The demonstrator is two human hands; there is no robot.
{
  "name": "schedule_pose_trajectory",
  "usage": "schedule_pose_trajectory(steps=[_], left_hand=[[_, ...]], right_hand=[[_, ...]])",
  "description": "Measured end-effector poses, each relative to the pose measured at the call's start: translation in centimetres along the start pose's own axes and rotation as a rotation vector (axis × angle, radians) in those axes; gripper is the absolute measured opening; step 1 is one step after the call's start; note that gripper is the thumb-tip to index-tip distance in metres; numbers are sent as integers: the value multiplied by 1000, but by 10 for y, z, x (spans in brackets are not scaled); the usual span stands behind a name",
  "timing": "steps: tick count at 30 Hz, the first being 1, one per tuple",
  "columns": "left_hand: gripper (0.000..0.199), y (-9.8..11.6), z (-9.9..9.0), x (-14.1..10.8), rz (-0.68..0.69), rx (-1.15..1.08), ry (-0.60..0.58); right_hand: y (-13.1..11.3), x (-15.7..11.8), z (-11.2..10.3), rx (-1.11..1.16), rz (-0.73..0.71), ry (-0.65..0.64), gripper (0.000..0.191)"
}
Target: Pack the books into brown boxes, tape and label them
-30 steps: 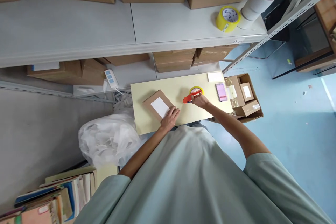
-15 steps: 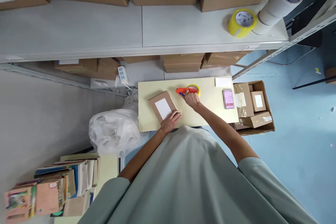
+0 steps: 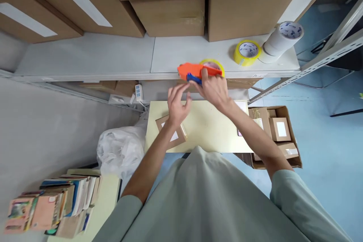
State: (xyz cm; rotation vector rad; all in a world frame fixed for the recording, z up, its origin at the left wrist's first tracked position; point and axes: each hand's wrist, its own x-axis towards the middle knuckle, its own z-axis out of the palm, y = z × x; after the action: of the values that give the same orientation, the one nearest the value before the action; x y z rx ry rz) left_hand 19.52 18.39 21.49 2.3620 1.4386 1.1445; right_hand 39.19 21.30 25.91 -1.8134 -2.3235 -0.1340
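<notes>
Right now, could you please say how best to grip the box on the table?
Probably pinch the box by opposite edges at its right end, coming from above right: it lies flat on the table, and the left forearm hides part of its left.

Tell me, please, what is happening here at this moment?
A person's right grip holds an orange tape dispenser above the table, with a yellow-edged roll at it. The left grip is open close by, its fingers near the dispenser; whether they touch it is not clear. A labelled box lies on the table, partly behind the left forearm, with neither grip on it.
</notes>
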Motion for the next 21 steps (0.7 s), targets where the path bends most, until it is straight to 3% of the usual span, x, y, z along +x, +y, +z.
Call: schedule_pose_trajectory(steps=[3, 5, 7, 10, 12, 14, 16, 18, 21], left_hand=[[38, 5, -6, 65, 59, 33, 83], [36, 8, -10, 86, 86, 43, 105], [35, 9, -12, 87, 93, 48, 96], [32, -1, -7, 58, 48, 57, 6], [31, -18, 0, 25, -33, 73, -110], [33, -42, 8, -13, -157, 113, -263], [38, -69, 14, -51, -296, 172, -420], [47, -95, 20, -82, -435, 230, -551], [61, -128, 29, -110, -563, 277, -710]], right_hand=[[18, 61, -11, -54, -10, 26, 74], [25, 90, -10, -64, -16, -8, 70], [31, 107, -5, -42, -16, -41, 68], [38, 106, 7, 37, -2, 2, 71], [39, 84, 18, 127, 12, 105, 72], [32, 44, 36, 261, 40, 189, 69], [16, -13, 64, 427, 113, 137, 66], [-9, -78, 98, 649, 229, -83, 61], [-53, -164, 151, 1274, 569, -711, 38]])
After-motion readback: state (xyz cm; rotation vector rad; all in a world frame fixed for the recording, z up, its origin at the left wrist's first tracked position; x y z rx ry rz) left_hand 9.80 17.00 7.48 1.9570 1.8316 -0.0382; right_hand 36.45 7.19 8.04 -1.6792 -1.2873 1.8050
